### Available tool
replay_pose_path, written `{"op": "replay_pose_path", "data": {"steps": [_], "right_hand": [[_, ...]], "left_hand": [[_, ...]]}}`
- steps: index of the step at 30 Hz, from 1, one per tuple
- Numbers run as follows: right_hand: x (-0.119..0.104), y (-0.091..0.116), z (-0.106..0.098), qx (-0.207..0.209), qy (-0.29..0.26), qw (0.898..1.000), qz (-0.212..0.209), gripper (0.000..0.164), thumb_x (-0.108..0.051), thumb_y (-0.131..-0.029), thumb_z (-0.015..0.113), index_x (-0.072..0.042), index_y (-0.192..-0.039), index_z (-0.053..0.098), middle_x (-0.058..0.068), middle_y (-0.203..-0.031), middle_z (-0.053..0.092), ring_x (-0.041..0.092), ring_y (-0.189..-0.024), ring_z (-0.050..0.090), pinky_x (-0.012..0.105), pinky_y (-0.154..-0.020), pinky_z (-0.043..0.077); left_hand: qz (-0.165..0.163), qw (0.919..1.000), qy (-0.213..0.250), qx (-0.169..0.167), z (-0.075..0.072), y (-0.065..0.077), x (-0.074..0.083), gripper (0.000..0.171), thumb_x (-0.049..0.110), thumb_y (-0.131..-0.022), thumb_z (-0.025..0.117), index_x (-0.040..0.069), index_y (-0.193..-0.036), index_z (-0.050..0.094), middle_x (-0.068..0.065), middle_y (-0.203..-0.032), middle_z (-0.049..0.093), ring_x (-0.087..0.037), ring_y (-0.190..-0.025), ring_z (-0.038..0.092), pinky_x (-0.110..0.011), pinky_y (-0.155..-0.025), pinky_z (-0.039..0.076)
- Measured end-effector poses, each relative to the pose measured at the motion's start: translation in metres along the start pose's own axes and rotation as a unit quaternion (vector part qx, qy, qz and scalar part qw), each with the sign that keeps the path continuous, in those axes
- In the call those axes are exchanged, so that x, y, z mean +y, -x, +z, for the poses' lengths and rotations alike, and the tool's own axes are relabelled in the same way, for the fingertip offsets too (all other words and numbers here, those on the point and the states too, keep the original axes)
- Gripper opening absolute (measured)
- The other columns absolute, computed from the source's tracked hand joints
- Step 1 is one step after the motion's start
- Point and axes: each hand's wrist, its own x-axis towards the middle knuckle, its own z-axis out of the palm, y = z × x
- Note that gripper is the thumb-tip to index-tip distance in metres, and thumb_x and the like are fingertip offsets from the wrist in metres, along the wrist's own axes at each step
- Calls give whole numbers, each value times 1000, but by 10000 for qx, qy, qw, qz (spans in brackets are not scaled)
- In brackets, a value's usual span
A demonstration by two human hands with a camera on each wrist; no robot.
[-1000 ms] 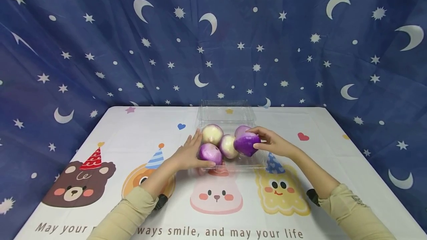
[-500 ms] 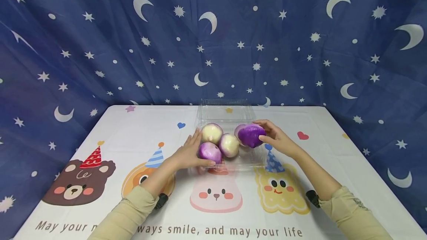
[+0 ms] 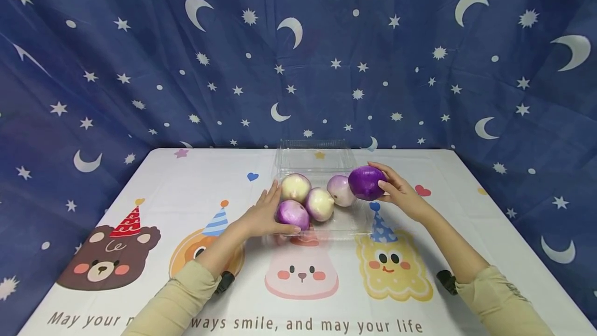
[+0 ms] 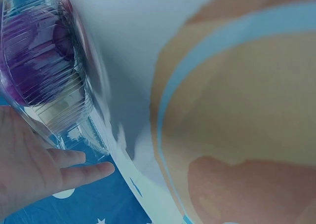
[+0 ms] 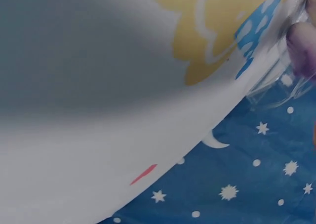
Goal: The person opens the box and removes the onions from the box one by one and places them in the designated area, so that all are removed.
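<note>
In the head view a clear plastic box (image 3: 347, 224) lies with its lid (image 3: 298, 158) folded back. Inside are a pale onion (image 3: 296, 187) at back left, a purple one at front left, a pale one in the middle and a lilac onion (image 3: 341, 191) at back right. My right hand (image 3: 404, 197) grips a dark purple onion (image 3: 366, 183) above the box's right side, thumb in front and fingers behind. My left hand (image 3: 265, 217) rests along the box's left side with straight fingers; the left wrist view shows its fingers (image 4: 84, 174) beside the ribbed wall.
The white tablecloth (image 3: 224, 175) carries printed cartoon faces and lettering. Behind the table's far edge hangs a blue curtain (image 3: 317, 102) with moons and stars. In the right wrist view, part of an onion (image 5: 302, 49) shows at the right edge.
My right hand has moved right and slightly away with the dark purple onion, uncovering more of the lilac onion. My left hand stays at the box.
</note>
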Motion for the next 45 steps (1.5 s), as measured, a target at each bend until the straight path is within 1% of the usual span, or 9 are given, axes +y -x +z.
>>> {"op": "replay_pose_path", "data": {"steps": [4, 9, 12, 15, 19, 24, 27, 34, 45], "right_hand": [[3, 2, -6, 266, -85, 9996, 52, 48, -26, -102, 39, -26, -149, 25, 26, -149, 21, 52, -130, 32, 51, -92, 43], [3, -1, -11, 609, -5, 9981, 85, 49, -27, -102, 40, -24, -149, 26, 25, -147, 25, 45, -128, 36, 31, -87, 53], [5, -6, -14, 726, -103, 9972, 125, 49, -27, -102, 40, -25, -149, 25, 28, -148, 21, 51, -129, 33, 22, -82, 53], [9, -10, -19, 820, -203, 9961, 252, 50, -27, -102, 39, -25, -149, 23, 31, -149, 18, 55, -130, 30, 20, -80, 53], [12, -15, -24, 891, -205, 9948, 452, 51, -28, -102, 38, -23, -150, 20, 31, -150, 15, 55, -131, 29, 26, -83, 54], [18, -22, -27, 804, -295, 9945, 595, 50, -27, -103, 36, -20, -149, 19, 30, -150, 13, 53, -131, 28, 47, -92, 48], [24, -26, -28, 785, -449, 9938, 645, 49, -25, -103, 35, -20, -149, 20, 30, -150, 12, 53, -132, 27, 53, -93, 45], [33, -33, -29, 754, -590, 9917, 863, 43, -26, -103, 36, -29, -144, 27, 28, -152, 9, 52, -135, 23, 55, -93, 41], [37, -46, -30, 806, -377, 9862, 1399, 51, -26, -103, 33, -12, -148, 12, 39, -147, 12, 58, -128, 30, 54, -88, 49]], "left_hand": [[-22, 10000, -1, -37, 1, 1, -1, 125, 66, -69, 69, 5, -151, -1, -8, -159, -12, -40, -145, -2, -70, -105, 21], [-34, 10000, -35, -52, 1, 0, -1, 124, 66, -69, 69, 5, -151, -2, -9, -159, -12, -40, -145, -1, -69, -106, 21], [-33, 10000, -12, -40, 0, 0, -1, 124, 66, -70, 69, 4, -151, -1, -9, -159, -12, -41, -145, -1, -69, -106, 21], [-48, 10000, -3, -56, -1, 0, -1, 124, 65, -70, 69, 5, -151, -2, -8, -159, -13, -41, -145, -1, -69, -106, 20], [-30, 10000, 3, -40, -1, 0, -1, 125, 67, -69, 69, 6, -151, -2, -8, -159, -12, -41, -145, 0, -70, -105, 21], [-48, 10000, -20, -56, 0, 0, -2, 126, 68, -68, 69, 6, -151, -3, -7, -159, -13, -40, -145, -1, -70, -105, 21], [-58, 10000, -29, -64, 0, 0, -3, 126, 68, -68, 69, 6, -151, -3, -7, -159, -13, -40, -145, -2, -70, -105, 21], [-66, 9999, -11, -91, -1, 0, -1, 126, 68, -68, 69, 6, -151, -3, -8, -159, -12, -40, -145, -1, -70, -106, 20], [-62, 9999, -26, -105, -1, 0, -3, 125, 68, -69, 68, 6, -151, -3, -8, -159, -12, -40, -145, -2, -69, -106, 19]]}}
